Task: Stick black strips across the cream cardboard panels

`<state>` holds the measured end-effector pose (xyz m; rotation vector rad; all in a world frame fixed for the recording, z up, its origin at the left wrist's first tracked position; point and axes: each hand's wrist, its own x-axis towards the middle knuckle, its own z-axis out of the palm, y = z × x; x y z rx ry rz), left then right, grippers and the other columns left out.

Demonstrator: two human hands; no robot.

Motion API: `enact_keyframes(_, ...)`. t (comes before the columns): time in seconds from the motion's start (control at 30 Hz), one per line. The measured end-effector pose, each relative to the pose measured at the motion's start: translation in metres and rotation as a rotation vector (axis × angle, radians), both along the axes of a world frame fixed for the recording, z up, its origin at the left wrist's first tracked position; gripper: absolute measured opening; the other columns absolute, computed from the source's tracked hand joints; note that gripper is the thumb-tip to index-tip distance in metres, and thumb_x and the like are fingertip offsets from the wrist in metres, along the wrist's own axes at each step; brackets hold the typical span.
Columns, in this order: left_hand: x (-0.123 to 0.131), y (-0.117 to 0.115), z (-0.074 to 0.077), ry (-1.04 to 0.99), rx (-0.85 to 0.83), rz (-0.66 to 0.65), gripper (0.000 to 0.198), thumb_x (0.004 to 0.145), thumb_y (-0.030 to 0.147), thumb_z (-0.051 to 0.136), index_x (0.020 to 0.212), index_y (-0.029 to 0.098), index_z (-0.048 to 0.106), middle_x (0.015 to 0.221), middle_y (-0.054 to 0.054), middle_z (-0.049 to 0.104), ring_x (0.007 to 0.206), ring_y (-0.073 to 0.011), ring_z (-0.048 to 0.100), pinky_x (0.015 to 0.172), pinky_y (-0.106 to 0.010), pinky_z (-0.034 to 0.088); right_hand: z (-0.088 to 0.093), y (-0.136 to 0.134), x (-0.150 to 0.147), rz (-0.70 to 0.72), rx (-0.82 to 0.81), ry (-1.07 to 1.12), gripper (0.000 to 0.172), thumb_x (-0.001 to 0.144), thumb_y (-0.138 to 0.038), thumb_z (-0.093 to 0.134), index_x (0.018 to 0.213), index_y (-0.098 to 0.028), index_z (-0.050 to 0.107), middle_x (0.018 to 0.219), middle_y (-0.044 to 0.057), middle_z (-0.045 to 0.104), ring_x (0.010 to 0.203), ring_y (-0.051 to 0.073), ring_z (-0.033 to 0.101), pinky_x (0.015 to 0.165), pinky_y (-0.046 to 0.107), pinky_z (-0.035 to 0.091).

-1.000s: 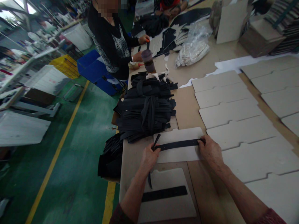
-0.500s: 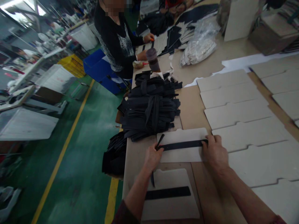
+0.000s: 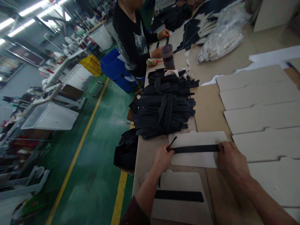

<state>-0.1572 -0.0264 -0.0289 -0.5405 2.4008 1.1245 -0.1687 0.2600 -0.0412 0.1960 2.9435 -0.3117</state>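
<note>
A black strip (image 3: 197, 148) lies stretched across a pale flat panel (image 3: 194, 162) on the table. My left hand (image 3: 164, 157) is closed on the strip's left end, and another thin black strip sticks out from the same fingers. At the right end, my right hand (image 3: 232, 157) pinches the strip near the panel's edge. Nearer to me, below the left hand, lies a second panel (image 3: 180, 209) with a black strip (image 3: 180, 196) across it. Beyond the left hand is a pile of black strips (image 3: 164, 109), some tied in bundles.
Overlapping rows of pale panels (image 3: 262, 118) cover the table's right side. At the far side are a dark jar (image 3: 167, 56), a clear plastic bag (image 3: 220, 40) and a co-worker (image 3: 133, 40) handling similar panels. A box of black material (image 3: 126, 150) stands off the table's left edge.
The view has swung left, so the scene appears shifted to the right. Both hands keep hold of the strip's ends, and the strip stays on the panel.
</note>
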Motion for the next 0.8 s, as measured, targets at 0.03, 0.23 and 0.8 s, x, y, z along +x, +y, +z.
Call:
enact_keyframes(0.03, -0.003, 0.0, -0.002, -0.002, -0.018, 0.004, 0.021, 0.08, 0.021, 0.067, 0.1, 0.015, 0.074, 0.09, -0.008, 0.076, 0.088, -0.0222, 0.069, 0.079, -0.029, 0.048, 0.0, 0.0, 0.0, -0.002, -0.001, -0.01, 0.025, 0.101, -0.024, 0.035, 0.104, -0.017, 0.059, 0.108, 0.01, 0.061, 0.081, 0.021, 0.06, 0.06, 0.033, 0.034)
enact_keyframes(0.23, -0.009, 0.002, -0.013, -0.005, -0.07, -0.012, 0.021, 0.08, 0.021, 0.068, 0.1, 0.016, 0.072, 0.097, -0.009, 0.076, 0.091, -0.0223, 0.07, 0.08, -0.028, 0.048, 0.001, 0.0, 0.0, -0.008, -0.026, -0.015, 0.024, 0.1, -0.023, 0.035, 0.104, -0.017, 0.059, 0.111, 0.013, 0.062, 0.08, 0.024, 0.061, 0.059, 0.036, 0.034)
enact_keyframes(0.8, -0.009, 0.005, -0.027, -0.022, -0.139, -0.001, 0.021, 0.085, 0.027, 0.067, 0.103, 0.015, 0.068, 0.103, -0.012, 0.076, 0.097, -0.0232, 0.07, 0.081, -0.028, 0.047, -0.005, 0.004, 0.0, 0.0, -0.036, 0.02, 0.021, 0.099, -0.025, 0.036, 0.101, -0.018, 0.057, 0.107, 0.014, 0.063, 0.079, 0.026, 0.061, 0.059, 0.037, 0.034)
